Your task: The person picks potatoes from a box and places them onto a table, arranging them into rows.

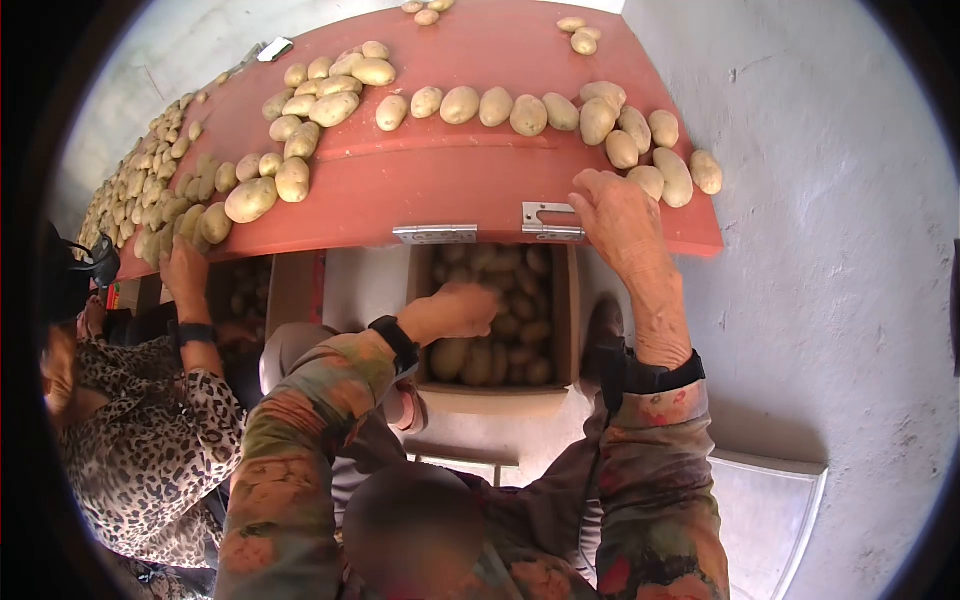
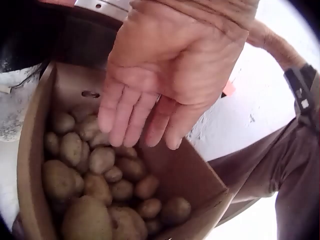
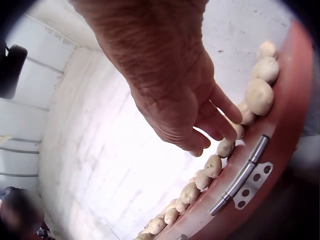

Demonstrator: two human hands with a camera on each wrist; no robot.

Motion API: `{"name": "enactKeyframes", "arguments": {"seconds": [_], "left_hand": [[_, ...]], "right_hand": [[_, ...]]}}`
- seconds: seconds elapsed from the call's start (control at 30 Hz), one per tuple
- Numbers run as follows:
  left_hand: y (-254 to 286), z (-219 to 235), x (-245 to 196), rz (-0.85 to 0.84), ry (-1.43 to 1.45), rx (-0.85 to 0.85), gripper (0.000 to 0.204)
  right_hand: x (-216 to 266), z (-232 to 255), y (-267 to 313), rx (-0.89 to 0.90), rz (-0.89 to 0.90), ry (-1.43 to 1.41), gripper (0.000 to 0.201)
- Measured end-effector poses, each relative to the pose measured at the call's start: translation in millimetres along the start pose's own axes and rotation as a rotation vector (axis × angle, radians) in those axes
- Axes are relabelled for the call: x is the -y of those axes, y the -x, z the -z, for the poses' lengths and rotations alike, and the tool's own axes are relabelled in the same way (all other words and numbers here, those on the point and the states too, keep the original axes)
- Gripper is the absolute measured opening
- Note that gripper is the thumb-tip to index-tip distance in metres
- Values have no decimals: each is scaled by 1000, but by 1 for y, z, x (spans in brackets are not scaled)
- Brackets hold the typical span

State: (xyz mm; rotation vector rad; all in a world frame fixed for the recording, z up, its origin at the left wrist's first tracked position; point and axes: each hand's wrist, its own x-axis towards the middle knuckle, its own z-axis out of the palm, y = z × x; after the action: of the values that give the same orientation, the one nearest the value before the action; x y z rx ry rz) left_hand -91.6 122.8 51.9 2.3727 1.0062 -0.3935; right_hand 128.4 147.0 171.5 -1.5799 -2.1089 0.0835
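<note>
Over a cardboard box point(image 1: 490, 402) of potatoes below the table edge is my left hand point(image 1: 458, 312). The left wrist view shows this hand's bare palm and extended fingers above the piled potatoes point(image 2: 101, 160). My right hand point(image 1: 622, 222) is above the red table's front right edge, close to a cluster of potatoes that includes a long potato point(image 1: 673, 177). In the right wrist view its fingers are slightly bent and hold nothing; the fingertips overlap the row of potatoes point(image 3: 213, 166) there.
The red table point(image 1: 450, 195) has metal hinges point(image 1: 552, 221) on its front edge. A large heap of potatoes point(image 1: 130, 190) lies at the left. Beside me, a person in a leopard-print top point(image 1: 150, 450) reaches to that side of the table. A wall point(image 1: 800, 200) stands at the right.
</note>
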Motion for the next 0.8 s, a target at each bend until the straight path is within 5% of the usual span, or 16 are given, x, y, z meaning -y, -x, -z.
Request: {"name": "enactKeyframes", "arguments": {"seconds": [0.3,0.47,0.67,0.8], "left_hand": [[-18,-82,14,151,-243,90,18],[-33,-152,50,251,-413,-64,37],[-22,-94,35,321,-295,185,62],[-22,-108,42,262,-332,113,66]], "right_hand": [[4,-8,-7,35,18,15,16],[8,-9,-9,55,33,-5,16],[11,-13,-13,77,48,-20,16],[10,-16,-12,104,65,-24,15]]}}
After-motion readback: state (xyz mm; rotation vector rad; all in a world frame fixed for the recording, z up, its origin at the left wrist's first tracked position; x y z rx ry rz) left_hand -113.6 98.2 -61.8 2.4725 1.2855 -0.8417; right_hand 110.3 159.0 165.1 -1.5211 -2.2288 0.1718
